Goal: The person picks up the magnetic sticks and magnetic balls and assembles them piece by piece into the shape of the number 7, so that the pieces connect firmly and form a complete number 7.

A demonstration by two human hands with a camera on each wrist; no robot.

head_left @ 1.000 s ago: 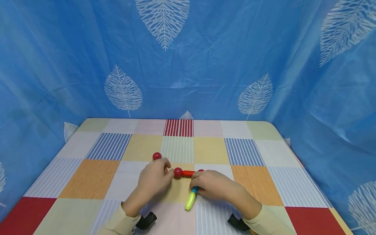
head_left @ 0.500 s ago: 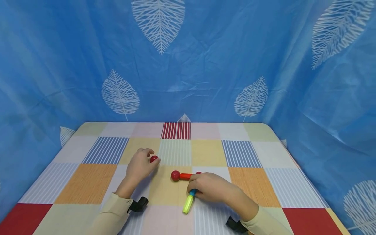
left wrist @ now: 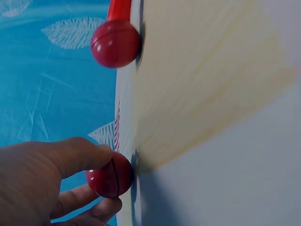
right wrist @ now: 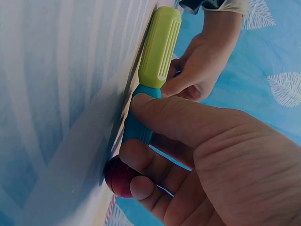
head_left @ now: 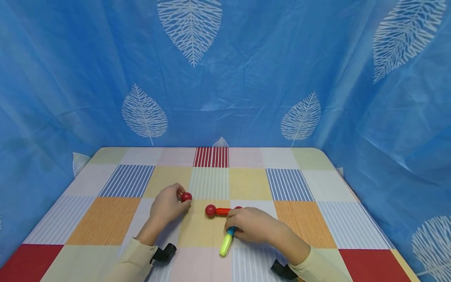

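Observation:
My left hand pinches a red ball between thumb and fingers; in the left wrist view this ball shows a dark seam and sits at the tablecloth. To its right lies a second red ball, against one end of a red rod. A third red ball peeks out behind my right hand. That hand grips a blue rod, which meets a ribbed yellow-green rod end to end. My right fingers partly cover the third ball and the red rod's right end.
A patchwork-patterned cloth covers the table. Blue curtains with white leaf prints stand behind and at both sides. Black straps with cameras sit at both wrists.
My left hand left the second ball's side, moved left to the loose red ball, took hold of it and drew it slightly nearer. My right hand keeps its grip in about the same place.

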